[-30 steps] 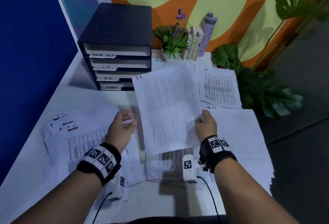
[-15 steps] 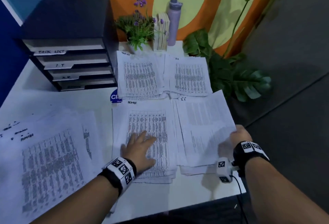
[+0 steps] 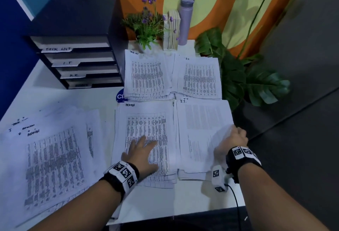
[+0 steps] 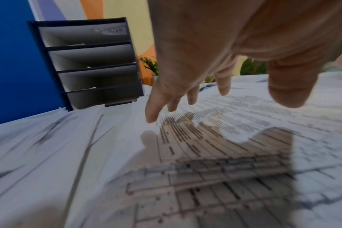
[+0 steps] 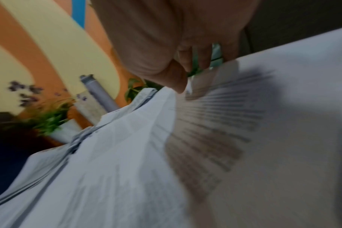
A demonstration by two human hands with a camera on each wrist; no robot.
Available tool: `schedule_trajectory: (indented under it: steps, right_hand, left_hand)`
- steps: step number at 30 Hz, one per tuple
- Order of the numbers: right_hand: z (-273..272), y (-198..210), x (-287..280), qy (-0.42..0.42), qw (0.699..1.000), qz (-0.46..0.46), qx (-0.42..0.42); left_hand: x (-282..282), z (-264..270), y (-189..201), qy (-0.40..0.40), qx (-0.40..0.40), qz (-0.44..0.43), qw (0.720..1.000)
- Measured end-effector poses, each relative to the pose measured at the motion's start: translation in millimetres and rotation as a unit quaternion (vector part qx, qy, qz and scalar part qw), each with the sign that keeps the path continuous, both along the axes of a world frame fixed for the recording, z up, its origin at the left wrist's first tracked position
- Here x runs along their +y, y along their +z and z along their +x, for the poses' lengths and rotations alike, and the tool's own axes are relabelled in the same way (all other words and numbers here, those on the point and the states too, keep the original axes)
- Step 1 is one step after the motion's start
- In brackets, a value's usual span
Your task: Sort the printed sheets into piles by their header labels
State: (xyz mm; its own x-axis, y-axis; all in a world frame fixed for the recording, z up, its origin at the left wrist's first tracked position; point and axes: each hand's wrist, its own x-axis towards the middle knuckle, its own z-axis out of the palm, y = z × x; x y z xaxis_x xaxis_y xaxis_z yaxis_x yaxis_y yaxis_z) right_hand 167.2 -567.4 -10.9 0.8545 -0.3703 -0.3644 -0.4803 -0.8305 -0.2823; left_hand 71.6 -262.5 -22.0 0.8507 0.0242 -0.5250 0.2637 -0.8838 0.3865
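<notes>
- Since a second ago, the right hand [image 3: 233, 140] has brought its sheet [image 3: 203, 135] down onto the I.T. pile [image 3: 190, 173] at the table's right edge, fingers pinching it.
- Left hand [image 3: 142, 152] rests flat, fingers spread, on the ADMIN pile [image 3: 146, 120].

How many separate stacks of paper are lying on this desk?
5. TASK LIST pile and H.R. pile at the back; ADMIN pile and I.T. pile in front; one loose unsorted heap at left. The drawers' contents are hidden.

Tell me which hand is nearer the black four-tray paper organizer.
Left. The left hand lies flat on the ADMIN pile, below and right of the black four-tray paper organizer. The right hand pinches a sheet at the I.T. pile, farther right.
</notes>
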Motion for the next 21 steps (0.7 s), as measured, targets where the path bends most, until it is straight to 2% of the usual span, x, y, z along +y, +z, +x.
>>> schedule_trajectory:
  steps: [4, 9, 13, 17, 19, 21]
  right_hand:
    - [9.4, 5.9, 32.9, 0.066, 0.995, -0.014, -0.078]
    - [7.4, 9.9, 112.3, 0.199, 0.974, 0.085, -0.069]
    - [-12.2, 15.7, 185.9, 0.301, 0.938, 0.169, -0.035]
    - [-38.5, 19.6, 254.2, 0.365, 0.902, 0.232, 0.016]
    - [-48.9, 14.6, 285.7, 0.365, 0.897, 0.249, 0.022]
    - [-58.1, 13.6, 314.3, 0.372, 0.894, 0.247, 0.037]
  left_hand:
    - [21.3, -0.5, 5.5, 0.064, -0.088, -0.012, 0.994]
    - [86.1, -10.0, 1.0, 0.172, -0.113, 0.034, 0.978]
    - [158.7, -29.3, -7.3, 0.287, -0.081, 0.073, 0.952]
    - [230.4, -58.4, -13.2, 0.421, -0.039, 0.087, 0.902]
    - [255.9, -74.0, -14.6, 0.458, -0.014, 0.093, 0.884]
    - [273.2, -89.3, -15.7, 0.456, 0.004, 0.106, 0.883]
